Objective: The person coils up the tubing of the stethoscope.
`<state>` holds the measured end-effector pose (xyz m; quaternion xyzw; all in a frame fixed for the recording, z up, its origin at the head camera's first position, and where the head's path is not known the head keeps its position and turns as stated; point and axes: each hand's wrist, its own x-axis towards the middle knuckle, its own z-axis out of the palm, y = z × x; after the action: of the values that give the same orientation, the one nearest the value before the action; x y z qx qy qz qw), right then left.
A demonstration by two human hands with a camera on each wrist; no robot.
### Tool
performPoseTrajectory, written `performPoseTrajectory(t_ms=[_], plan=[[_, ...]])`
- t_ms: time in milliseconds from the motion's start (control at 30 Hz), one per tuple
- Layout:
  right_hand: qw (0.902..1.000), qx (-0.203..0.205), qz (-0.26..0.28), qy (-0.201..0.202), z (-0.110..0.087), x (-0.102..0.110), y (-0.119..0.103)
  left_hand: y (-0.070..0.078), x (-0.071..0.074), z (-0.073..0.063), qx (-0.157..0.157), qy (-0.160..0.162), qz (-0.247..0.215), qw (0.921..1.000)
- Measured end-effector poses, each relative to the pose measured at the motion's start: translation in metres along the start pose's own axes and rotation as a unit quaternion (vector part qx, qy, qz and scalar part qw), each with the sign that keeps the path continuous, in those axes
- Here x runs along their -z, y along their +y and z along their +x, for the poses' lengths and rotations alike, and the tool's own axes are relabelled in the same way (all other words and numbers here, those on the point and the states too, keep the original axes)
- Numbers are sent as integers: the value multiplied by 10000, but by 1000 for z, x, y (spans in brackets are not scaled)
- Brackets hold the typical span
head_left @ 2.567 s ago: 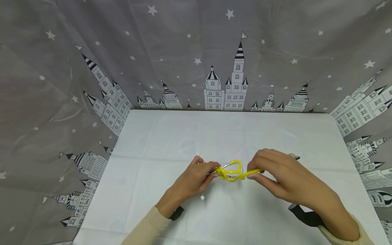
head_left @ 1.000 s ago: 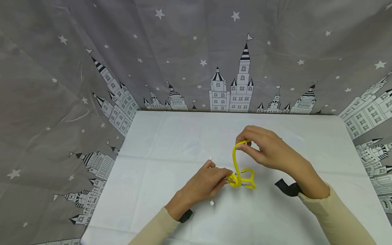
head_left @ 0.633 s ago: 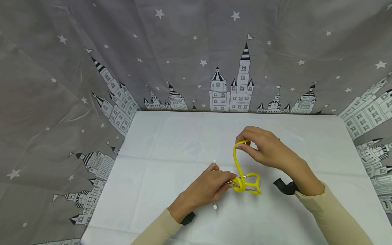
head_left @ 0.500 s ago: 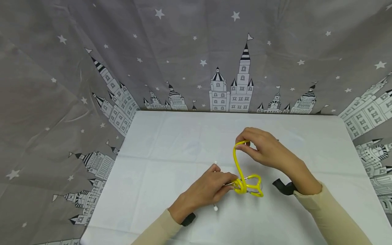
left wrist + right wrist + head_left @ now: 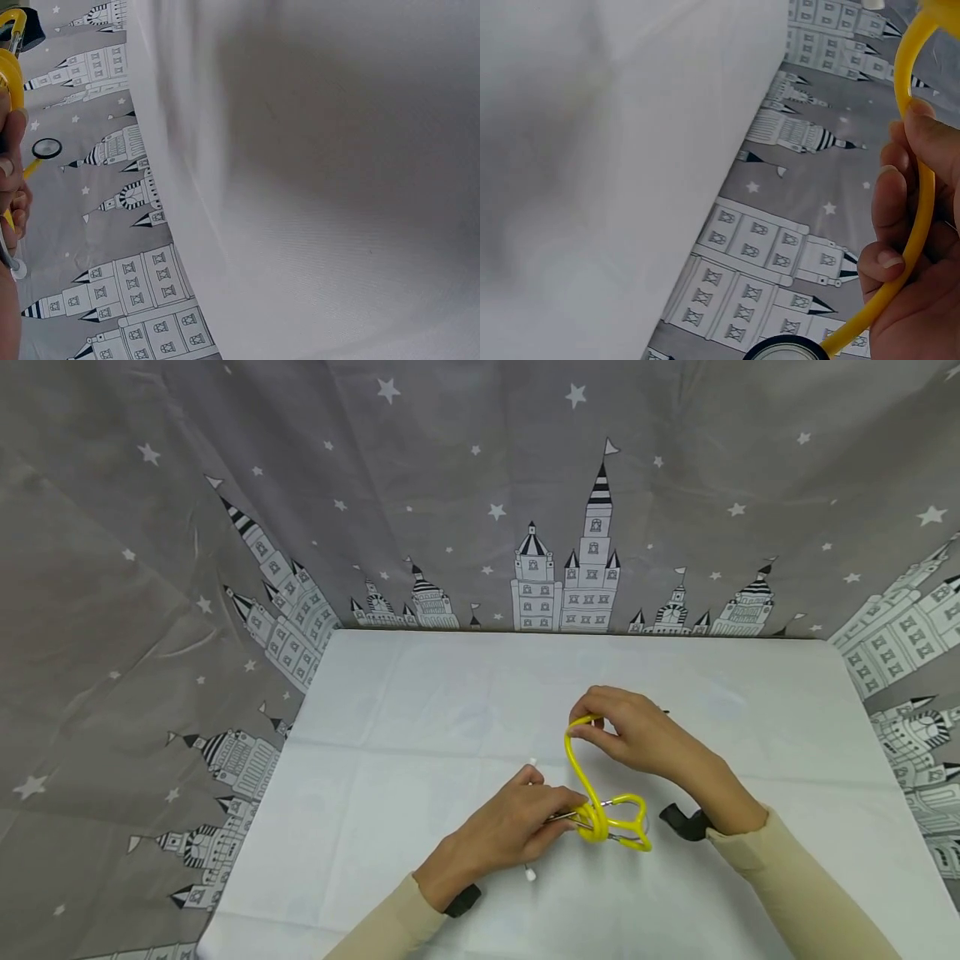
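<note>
A stethoscope with yellow tubing (image 5: 594,823) is bundled between my hands over the white table. My left hand (image 5: 504,827) pinches its metal ear tubes beside the coil, and white ear tips (image 5: 531,875) stick out on both sides of that hand. The tubing wraps around the bundle and rises to my right hand (image 5: 636,731), which holds the free length up and behind it. In the right wrist view, my fingers (image 5: 889,202) curl around the tube, with the dark-rimmed chest piece (image 5: 786,349) hanging past the palm. A yellow loop juts out to the right of the coil.
The white-covered table (image 5: 420,693) extends around both hands. Behind and beside it hangs a grey cloth (image 5: 420,468) printed with castles and stars. Black straps (image 5: 686,822) are worn at both wrists.
The right hand has carried the tube's free length from the right of the bundle to up behind it, then slightly down and left. The left hand has shifted right, and the tubing now wraps the bundle.
</note>
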<state>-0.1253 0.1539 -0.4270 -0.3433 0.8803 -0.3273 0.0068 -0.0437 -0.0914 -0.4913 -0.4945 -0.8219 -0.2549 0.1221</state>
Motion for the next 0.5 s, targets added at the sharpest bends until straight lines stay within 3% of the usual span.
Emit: performPoseTrajectory(t_ms=[500], plan=[[9982,-326,401,-289,-4,-15,10,3,3,1,-47,134,9,9999]])
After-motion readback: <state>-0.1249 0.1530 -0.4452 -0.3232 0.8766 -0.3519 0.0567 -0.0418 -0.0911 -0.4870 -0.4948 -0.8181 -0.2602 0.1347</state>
